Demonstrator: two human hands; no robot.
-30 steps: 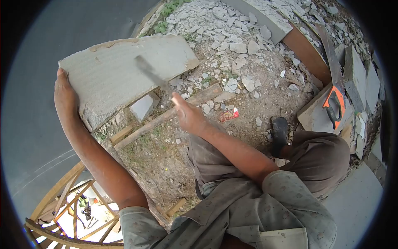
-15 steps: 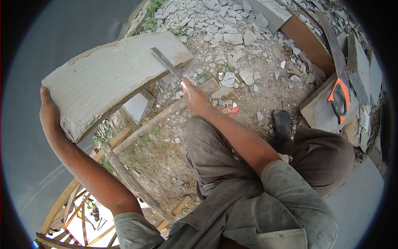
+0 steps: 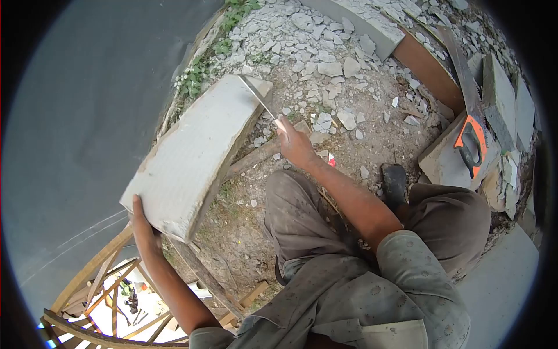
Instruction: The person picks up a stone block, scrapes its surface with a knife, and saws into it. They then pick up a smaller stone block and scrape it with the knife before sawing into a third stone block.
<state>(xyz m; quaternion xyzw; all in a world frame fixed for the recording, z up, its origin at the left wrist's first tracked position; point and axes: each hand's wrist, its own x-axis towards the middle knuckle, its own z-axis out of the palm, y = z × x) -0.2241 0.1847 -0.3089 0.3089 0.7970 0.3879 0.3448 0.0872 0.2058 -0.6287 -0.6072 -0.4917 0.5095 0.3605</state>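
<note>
A thick pale stone slab lies tilted across the left half of the view, resting over a wooden pole. My left hand grips its near left corner, thumb on the top face and the other fingers hidden beneath. In my right hand is the pale handle of a knife with a long, flat metal blade. That blade lies across the slab's far right end, overlapping the top face and its edge. My fingers are closed round the handle.
A handsaw with an orange and black handle leans on stone pieces at right. Broken stone chips cover the ground ahead. Wooden framing stands at lower left beside a dark grey surface. My foot is near the middle right.
The slab has turned, its near end swinging toward me and to the right, with my left hand moving along. My right hand and the knife have shifted slightly right and nearer.
</note>
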